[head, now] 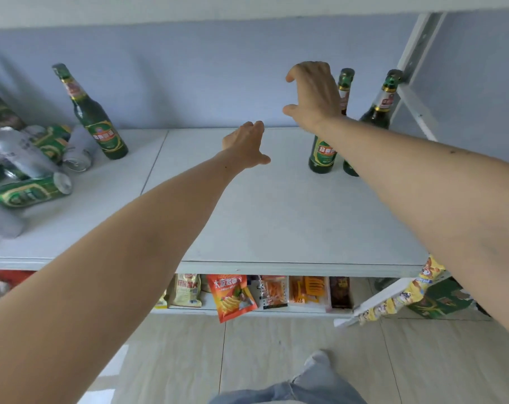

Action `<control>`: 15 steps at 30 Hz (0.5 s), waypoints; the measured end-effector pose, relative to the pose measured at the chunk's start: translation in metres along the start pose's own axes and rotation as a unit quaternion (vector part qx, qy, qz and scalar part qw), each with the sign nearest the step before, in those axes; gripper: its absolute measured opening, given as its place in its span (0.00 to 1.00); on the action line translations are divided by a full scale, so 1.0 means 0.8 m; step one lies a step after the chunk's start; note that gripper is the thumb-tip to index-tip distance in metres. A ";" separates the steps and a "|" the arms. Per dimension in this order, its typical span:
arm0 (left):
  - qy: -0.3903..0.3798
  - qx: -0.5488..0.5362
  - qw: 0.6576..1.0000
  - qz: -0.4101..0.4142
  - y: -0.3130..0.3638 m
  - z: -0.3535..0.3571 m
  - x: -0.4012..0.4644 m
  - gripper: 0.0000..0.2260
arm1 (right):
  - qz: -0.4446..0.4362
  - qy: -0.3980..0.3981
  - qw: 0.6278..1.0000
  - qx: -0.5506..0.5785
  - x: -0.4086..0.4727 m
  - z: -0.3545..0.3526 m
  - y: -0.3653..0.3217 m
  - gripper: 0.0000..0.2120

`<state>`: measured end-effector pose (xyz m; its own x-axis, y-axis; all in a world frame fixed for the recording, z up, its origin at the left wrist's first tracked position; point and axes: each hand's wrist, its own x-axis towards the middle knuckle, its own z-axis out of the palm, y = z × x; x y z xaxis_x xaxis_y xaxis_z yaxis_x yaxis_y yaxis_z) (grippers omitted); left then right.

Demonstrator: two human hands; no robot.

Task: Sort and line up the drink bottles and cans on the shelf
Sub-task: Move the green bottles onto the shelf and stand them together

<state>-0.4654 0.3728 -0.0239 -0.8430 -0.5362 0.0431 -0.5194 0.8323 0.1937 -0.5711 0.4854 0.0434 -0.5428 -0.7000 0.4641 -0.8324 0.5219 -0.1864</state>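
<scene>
Two green beer bottles stand upright at the back right of the white shelf [276, 217]: one [323, 156] partly behind my right wrist, the other [381, 109] just to its right. My right hand [311, 94] hovers in front of the nearer bottle's neck, fingers spread and curved, holding nothing. Over the middle of the shelf my left hand [244, 144] reaches forward, empty, with loose fingers. A third green bottle [94, 118] stands at the back left. Beside it lies a heap of green and silver cans [31, 170], several on their sides.
A white metal upright and diagonal brace [413, 83] bound the shelf on the right. The lower shelf holds snack packets [233, 295]. A green carton [440, 301] sits on the floor at the right. A blue-grey wall closes the back.
</scene>
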 end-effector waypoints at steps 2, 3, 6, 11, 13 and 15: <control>-0.002 0.005 1.000 -0.010 -0.038 -0.007 -0.025 0.28 | -0.004 -0.015 1.000 0.004 -0.011 0.013 -0.034 0.21; -0.003 0.008 1.000 -0.016 -0.058 -0.011 -0.037 0.27 | -0.003 -0.022 1.000 0.008 -0.017 0.021 -0.051 0.21; -0.006 0.015 0.999 -0.034 -0.118 -0.021 -0.075 0.26 | -0.005 -0.042 0.999 0.024 -0.034 0.045 -0.105 0.21; -0.010 0.026 0.997 -0.066 -0.214 -0.036 -0.130 0.25 | -0.039 -0.065 0.997 0.026 -0.043 0.074 -0.193 0.21; -0.011 0.023 0.996 -0.082 -0.249 -0.041 -0.142 0.25 | -0.056 -0.073 0.995 0.023 -0.040 0.084 -0.224 0.20; -0.004 0.022 0.995 -0.093 -0.279 -0.048 -0.149 0.25 | -0.070 -0.079 0.994 0.022 -0.030 0.094 -0.252 0.20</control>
<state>-0.2437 0.2451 -0.0347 -0.7324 -0.6809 0.0019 -0.6725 0.7238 0.1546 -0.3986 0.3604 0.0048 -0.4287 -0.8339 0.3477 -0.9034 0.3938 -0.1694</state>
